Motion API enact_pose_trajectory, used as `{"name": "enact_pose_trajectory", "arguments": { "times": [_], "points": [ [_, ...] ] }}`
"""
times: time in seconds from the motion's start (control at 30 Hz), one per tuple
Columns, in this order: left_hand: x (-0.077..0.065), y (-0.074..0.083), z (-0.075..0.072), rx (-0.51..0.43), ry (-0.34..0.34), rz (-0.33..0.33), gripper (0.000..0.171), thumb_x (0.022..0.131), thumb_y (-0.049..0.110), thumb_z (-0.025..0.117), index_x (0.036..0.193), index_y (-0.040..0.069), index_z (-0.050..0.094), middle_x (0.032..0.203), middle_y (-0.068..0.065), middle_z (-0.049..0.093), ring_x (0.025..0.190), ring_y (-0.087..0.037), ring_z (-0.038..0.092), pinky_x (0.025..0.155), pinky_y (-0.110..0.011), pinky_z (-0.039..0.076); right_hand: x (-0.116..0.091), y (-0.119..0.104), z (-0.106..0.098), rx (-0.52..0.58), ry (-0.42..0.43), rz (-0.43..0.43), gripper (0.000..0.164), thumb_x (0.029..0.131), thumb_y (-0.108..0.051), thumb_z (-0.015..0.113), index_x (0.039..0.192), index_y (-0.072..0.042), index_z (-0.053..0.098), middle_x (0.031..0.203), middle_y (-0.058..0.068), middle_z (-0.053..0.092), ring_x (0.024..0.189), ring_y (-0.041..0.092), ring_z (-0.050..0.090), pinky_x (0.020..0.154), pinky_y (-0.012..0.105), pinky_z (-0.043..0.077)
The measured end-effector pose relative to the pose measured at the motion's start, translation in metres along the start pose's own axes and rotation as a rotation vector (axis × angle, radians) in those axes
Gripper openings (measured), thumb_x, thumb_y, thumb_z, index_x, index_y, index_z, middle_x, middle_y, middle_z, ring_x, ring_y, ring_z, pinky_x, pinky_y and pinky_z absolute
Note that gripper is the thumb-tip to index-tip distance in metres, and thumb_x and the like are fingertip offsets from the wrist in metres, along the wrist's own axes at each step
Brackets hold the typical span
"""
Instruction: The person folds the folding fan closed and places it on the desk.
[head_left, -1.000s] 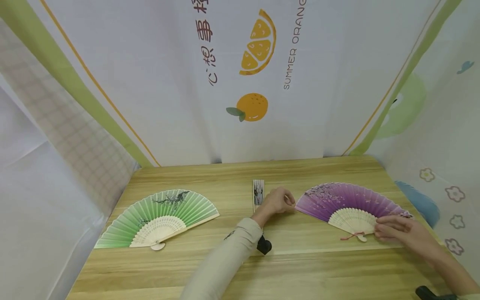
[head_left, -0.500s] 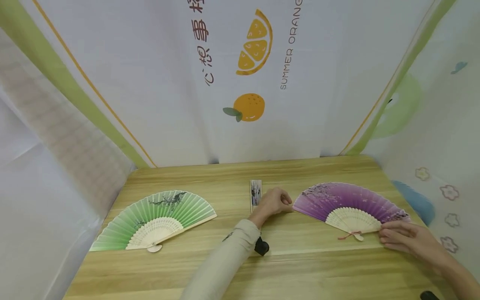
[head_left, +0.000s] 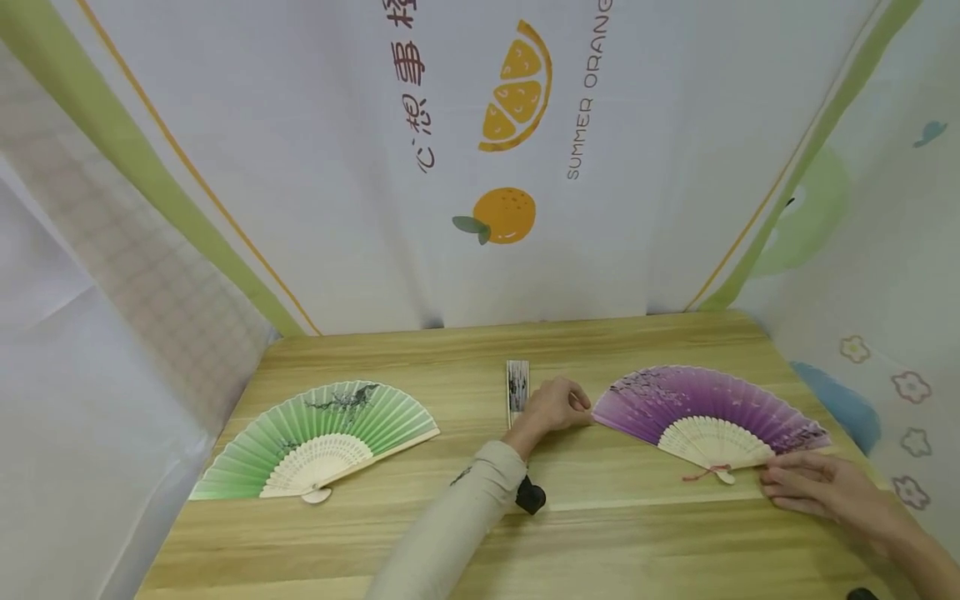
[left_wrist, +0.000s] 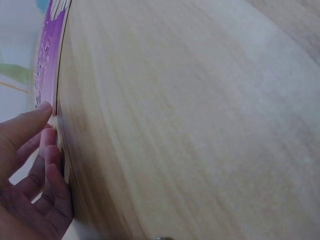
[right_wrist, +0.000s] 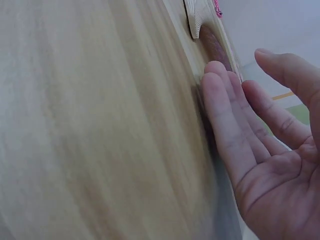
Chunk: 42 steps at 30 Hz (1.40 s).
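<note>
A purple folding fan [head_left: 686, 396] lies spread on the right of the table, its pale ribs and pink cord toward the front. My left hand [head_left: 553, 406] pinches the fan's left corner; in the left wrist view its thumb [left_wrist: 44, 107] rests at the end of the fan's edge, other fingers curled below. At the fan's right edge is my right hand [head_left: 821, 490]. Its fingers look fairly straight in the right wrist view, with the thumb [right_wrist: 275, 62] held apart from them. Part of the fan's pale rib end [right_wrist: 196, 17] shows beyond those fingers.
A green folding fan [head_left: 352, 417] lies spread on the left of the wooden table [head_left: 600, 550]. Behind my left wrist lies a folded fan [head_left: 517, 387], partly hidden by the arm. Printed cloths [head_left: 360, 250] hang behind and beside the table.
My right hand has shifted slightly right and toward me, and the purple fan's right side has spread wider with it. The left hand stays at the left corner.
</note>
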<state>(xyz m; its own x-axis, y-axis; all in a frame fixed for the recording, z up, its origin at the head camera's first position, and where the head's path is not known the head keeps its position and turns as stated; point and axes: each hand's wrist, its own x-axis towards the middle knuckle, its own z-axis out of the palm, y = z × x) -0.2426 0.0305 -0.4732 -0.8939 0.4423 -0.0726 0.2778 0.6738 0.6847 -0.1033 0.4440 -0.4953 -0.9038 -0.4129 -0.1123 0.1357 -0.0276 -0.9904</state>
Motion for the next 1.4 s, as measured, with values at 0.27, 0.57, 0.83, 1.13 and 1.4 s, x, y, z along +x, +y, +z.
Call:
{"name": "enact_pose_trajectory", "arguments": {
  "times": [0.27, 0.57, 0.83, 1.13, 1.4],
  "points": [
    [0.001, 0.001, 0.002, 0.013, -0.006, -0.001, 0.017, 0.085, 0.024, 0.085, 0.097, 0.015, 0.078, 0.082, 0.011, 0.069, 0.074, -0.006, 0.061, 0.067, -0.025, 0.049, -0.001, 0.004, 0.001, 0.088, -0.06, 0.048, 0.033, 0.108, 0.005, 0.038, 0.125, -0.002, 0.066, 0.119, 0.015, 0.07, 0.111, 0.026, 0.067, 0.094, 0.041, 0.051],
    [0.005, -0.002, 0.006, 0.001, -0.005, 0.001, 0.015, 0.084, 0.022, 0.086, 0.095, 0.015, 0.078, 0.079, 0.012, 0.068, 0.075, -0.006, 0.061, 0.07, -0.024, 0.049, -0.002, 0.009, -0.002, 0.315, -0.138, 0.075, 0.042, 0.109, 0.006, 0.031, 0.128, -0.005, 0.068, 0.125, 0.016, 0.067, 0.118, 0.026, 0.063, 0.099, 0.04, 0.047],
    [0.0, 0.002, 0.003, -0.023, 0.003, 0.014, 0.015, 0.085, 0.018, 0.084, 0.098, 0.012, 0.078, 0.083, 0.007, 0.07, 0.076, -0.007, 0.062, 0.071, -0.025, 0.05, -0.003, 0.01, 0.002, 0.508, -0.164, 0.11, 0.045, 0.11, 0.006, 0.026, 0.13, -0.001, 0.066, 0.131, 0.017, 0.063, 0.123, 0.031, 0.06, 0.104, 0.04, 0.043],
    [0.001, 0.001, 0.002, -0.011, 0.006, 0.019, 0.014, 0.085, 0.019, 0.084, 0.097, 0.012, 0.078, 0.082, 0.009, 0.069, 0.075, -0.007, 0.062, 0.07, -0.024, 0.049, 0.0, 0.012, 0.006, 0.694, -0.236, 0.084, 0.049, 0.109, 0.01, 0.016, 0.135, 0.009, 0.058, 0.138, 0.026, 0.055, 0.13, 0.036, 0.051, 0.11, 0.04, 0.033],
    [0.002, 0.001, 0.005, 0.007, 0.003, 0.007, 0.015, 0.085, 0.022, 0.085, 0.096, 0.015, 0.078, 0.081, 0.01, 0.068, 0.075, -0.007, 0.061, 0.069, -0.024, 0.048, -0.001, 0.015, 0.008, 0.767, -0.235, 0.091, 0.051, 0.108, 0.01, 0.013, 0.135, 0.011, 0.056, 0.139, 0.028, 0.053, 0.132, 0.037, 0.049, 0.112, 0.04, 0.03]
  ]
}}
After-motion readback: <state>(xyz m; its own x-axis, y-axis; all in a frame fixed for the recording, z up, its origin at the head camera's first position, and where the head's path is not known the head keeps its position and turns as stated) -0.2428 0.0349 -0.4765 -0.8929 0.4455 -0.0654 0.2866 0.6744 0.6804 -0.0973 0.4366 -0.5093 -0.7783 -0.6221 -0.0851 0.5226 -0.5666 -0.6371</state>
